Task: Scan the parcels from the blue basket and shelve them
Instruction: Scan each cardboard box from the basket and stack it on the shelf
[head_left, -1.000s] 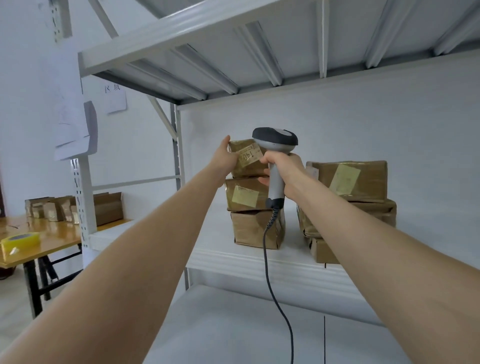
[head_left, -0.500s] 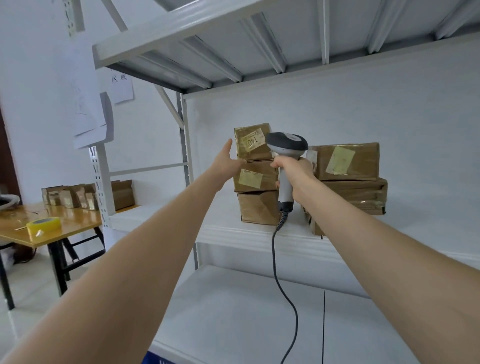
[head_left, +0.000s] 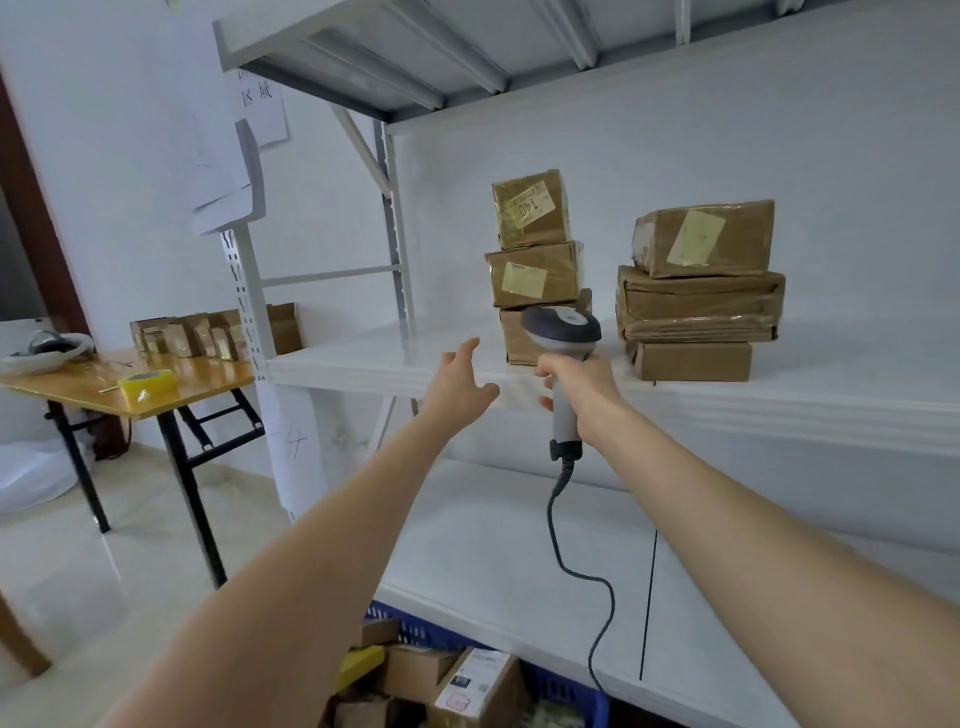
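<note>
**Obs:** Basket status?
**Op:** I read the basket nearest me, at frame bottom, partly under the lower board. Several parcels lie inside. My judgement: plenty left to scan.

**Obs:** Hands?
**Op:** Both arms are outstretched. The left hand is empty, with fingers spread and relaxed, just before the shelf edge. I see it touching nothing. The right hand is wrapped round the scanner handle, head up, with the cable hanging.

**Obs:** Shelved so far?
**Op:** There are two stacks on the shelf. The left stack is three high, its bottom box partly behind the scanner. The right stack is also three high. Neither hand touches them. I judge six done, and the next step is a reach down for another parcel.

**Obs:** Beyond?
**Op:** A table with tape sits far left.
</note>
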